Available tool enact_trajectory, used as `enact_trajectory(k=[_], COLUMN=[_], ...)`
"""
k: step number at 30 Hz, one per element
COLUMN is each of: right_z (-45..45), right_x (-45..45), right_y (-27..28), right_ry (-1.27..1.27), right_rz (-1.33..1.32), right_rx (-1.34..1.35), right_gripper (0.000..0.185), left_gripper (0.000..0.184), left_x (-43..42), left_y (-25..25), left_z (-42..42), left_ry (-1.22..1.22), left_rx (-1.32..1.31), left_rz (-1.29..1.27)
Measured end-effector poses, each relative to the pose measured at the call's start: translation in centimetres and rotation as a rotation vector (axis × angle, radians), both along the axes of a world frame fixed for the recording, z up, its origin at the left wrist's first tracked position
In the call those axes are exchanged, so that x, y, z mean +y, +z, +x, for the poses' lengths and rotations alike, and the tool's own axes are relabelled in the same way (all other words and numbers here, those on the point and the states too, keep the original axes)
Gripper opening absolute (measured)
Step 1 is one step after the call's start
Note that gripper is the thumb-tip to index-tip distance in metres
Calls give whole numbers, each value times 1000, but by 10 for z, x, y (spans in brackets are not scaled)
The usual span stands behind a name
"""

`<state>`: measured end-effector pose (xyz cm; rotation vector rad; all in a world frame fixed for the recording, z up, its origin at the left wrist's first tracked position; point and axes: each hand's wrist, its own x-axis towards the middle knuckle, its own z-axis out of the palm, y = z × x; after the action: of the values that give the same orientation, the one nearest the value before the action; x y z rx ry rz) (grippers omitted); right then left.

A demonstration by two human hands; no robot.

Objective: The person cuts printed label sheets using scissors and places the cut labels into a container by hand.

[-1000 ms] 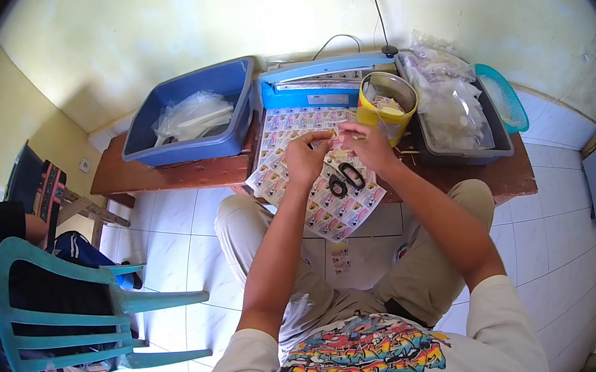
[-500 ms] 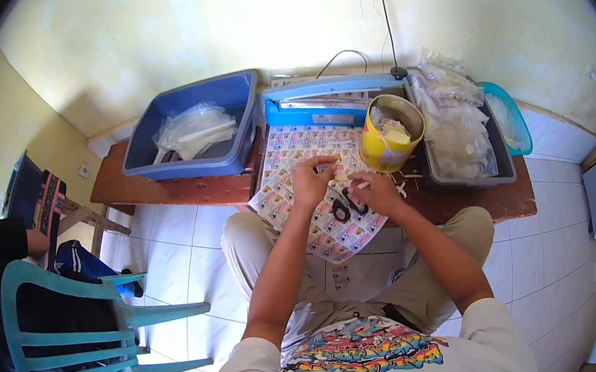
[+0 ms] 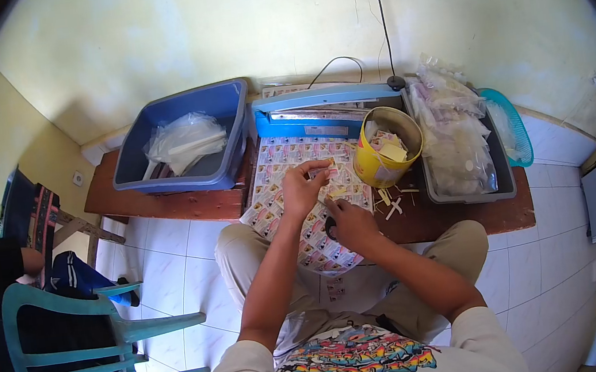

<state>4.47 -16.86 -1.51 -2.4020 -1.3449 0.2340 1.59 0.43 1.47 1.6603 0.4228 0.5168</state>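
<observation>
My left hand [image 3: 304, 187] is raised over a sheet of printed labels [image 3: 277, 160], thumb and index finger pinched on a small piece of paper [image 3: 330, 163]. Right of it and nearer to me, my right hand [image 3: 352, 224] is closed over a pair of scissors [image 3: 330, 228]. One black loop of their handle shows at the hand's left side; the rest is mostly hidden under it. Small yellowish paper scraps [image 3: 338, 191] lie on the sheet between the hands. Beyond them stands a yellow tub [image 3: 376, 165] with cut paper pieces inside.
A blue heat sealer [image 3: 313, 127] stands at the back. On the left is a blue bin [image 3: 187, 179] with plastic bags; a grey tray [image 3: 472, 198] of filled bags sits right, beside a teal basket [image 3: 517, 124]. Paper strips [image 3: 393, 208] litter the bench. A person sits by a green chair [image 3: 67, 357].
My right hand has come down and left onto the scissors, which lay uncovered on the sheet before. My left hand remains pinched over the sheet. The view has shifted slightly.
</observation>
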Motion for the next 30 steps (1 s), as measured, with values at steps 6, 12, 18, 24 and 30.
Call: enact_trajectory(k=[6,12,18,24,30], right_z=[13,38,56,58,52], right_x=[12,2,-8,-8,-3], right_y=[2,4,16,17,37], right_ry=[-7,-1,-116,-193,-158], right_rz=[-57,101,250,348,463], right_rx=[39,223,457,828,1097], right_gripper=[66,72,82,96,99], left_gripper=[23,21,25,23,25], left_x=[14,38,37,37,38], left_y=[31,48,14,2,-2], left_z=[1,14,11,17,21], left_ry=[-42,-58,18,85,117], left_rx=[14,94,-31,-131,-124], left_rz=[113,162,-158,-226,-250])
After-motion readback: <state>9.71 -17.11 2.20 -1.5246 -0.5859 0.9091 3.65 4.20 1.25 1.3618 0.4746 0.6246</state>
